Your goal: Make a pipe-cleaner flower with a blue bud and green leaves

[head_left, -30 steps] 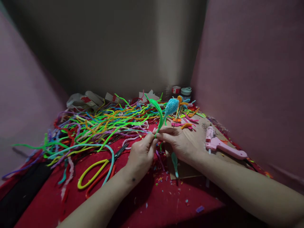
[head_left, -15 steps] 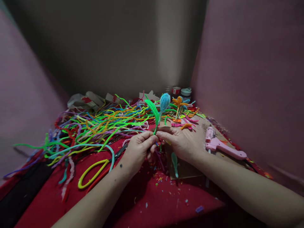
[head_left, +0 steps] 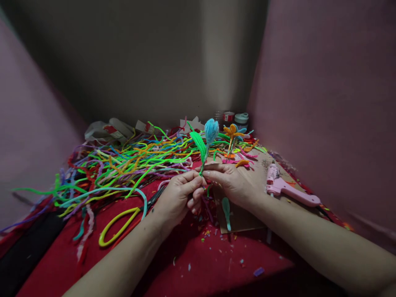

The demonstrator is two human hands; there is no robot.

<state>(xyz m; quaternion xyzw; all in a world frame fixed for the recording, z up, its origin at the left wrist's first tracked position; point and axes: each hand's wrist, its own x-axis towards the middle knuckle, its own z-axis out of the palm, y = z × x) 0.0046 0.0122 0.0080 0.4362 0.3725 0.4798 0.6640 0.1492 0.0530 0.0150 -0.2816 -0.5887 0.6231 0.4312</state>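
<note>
Upright between my hands stands a pipe-cleaner flower point(head_left: 212, 131) with a light blue bud and a bright green leaf point(head_left: 198, 144) on its stem. My left hand point(head_left: 182, 194) is closed, thumb and forefinger pinching the green stem near its lower end. From the other side my right hand point(head_left: 229, 181) pinches the same stem, its fingertips close against the left ones. The stem's bottom end is mostly hidden by the fingers. Below the right hand a mint-green pipe-cleaner petal point(head_left: 226, 212) lies on a cardboard sheet point(head_left: 244, 220).
A tangled heap of coloured pipe cleaners point(head_left: 133, 161) spreads over the red cloth point(head_left: 173, 268) at left. Scissors with a yellow handle point(head_left: 103, 235) lie by my left forearm. At right are a pink glue gun point(head_left: 293, 192) and an orange flower point(head_left: 232, 132); a lidded jar point(head_left: 241, 119) stands behind.
The blue bud has turned slightly, now showing separate petal loops at its top, and the green leaf looks broader. Both hands keep their pinch; the whole view has shifted a little.
</note>
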